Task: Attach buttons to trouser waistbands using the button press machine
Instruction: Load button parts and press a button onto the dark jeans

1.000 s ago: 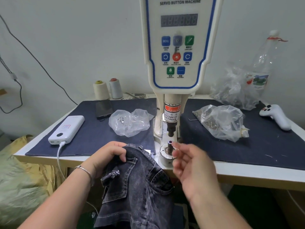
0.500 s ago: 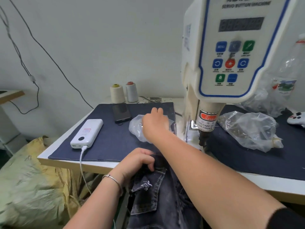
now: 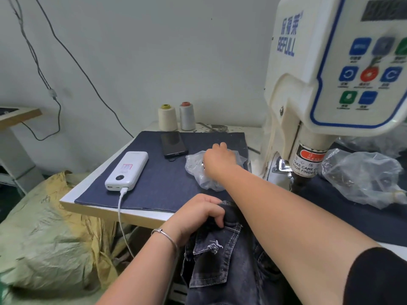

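Dark grey denim trousers [image 3: 222, 258] hang over the table's front edge. My left hand [image 3: 198, 214] grips their waistband near a pocket. My right hand [image 3: 220, 158] reaches across to the left and rests in a clear plastic bag [image 3: 196, 170] holding small metal pieces; its fingertips are hidden inside the bag, so I cannot tell what they hold. The white button press machine [image 3: 330, 73] towers at the right, its press head [image 3: 306, 164] just right of my forearm.
On the dark blue mat [image 3: 163, 186] lie a white power bank [image 3: 127, 170] with a cable and a black phone [image 3: 172, 143]. Two thread cones [image 3: 176, 116] stand at the back. Another clear bag [image 3: 361, 177] lies right of the machine. A yellow-green sack [image 3: 44, 238] sits left, below the table.
My right hand went from beside the press die across to the plastic bag on the left and has settled deeper into it. My view swung left. The left hand kept its grip.
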A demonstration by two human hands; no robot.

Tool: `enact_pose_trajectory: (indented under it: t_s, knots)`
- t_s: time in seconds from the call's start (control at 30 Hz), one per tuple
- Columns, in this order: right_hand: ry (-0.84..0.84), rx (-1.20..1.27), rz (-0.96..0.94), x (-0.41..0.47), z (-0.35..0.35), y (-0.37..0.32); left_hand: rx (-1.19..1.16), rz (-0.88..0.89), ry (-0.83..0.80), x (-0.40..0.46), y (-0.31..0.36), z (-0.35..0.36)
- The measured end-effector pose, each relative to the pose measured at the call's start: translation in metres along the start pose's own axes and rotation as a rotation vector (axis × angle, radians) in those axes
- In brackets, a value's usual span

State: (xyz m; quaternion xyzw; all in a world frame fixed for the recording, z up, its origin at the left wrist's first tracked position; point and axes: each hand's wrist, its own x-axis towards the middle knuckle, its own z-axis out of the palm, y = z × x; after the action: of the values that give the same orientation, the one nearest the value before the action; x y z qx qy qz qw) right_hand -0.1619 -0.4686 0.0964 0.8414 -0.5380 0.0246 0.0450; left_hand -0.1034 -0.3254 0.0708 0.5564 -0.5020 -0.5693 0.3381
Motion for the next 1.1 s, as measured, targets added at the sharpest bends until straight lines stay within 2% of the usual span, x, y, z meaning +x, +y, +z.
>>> enact_pose_trajectory:
  t_s: [0.5, 0.8, 1.1]
  knots:
    - [-0.011, -0.063, 0.012, 0.0083, 0.0033, -0.0064, 0.009, 0.022, 0.022, -0.0018, 0.0014, 0.0009]
    - [0.067, -0.089, 0.005, 0.0079, 0.008, -0.0047, 0.016, 0.014, 0.019, -0.0019, 0.0009, 0.0011]
    - [0.07, -0.116, 0.031, 0.0078, 0.0083, -0.0051, 0.025, 0.011, 0.02, -0.0038, 0.0041, 0.0019]
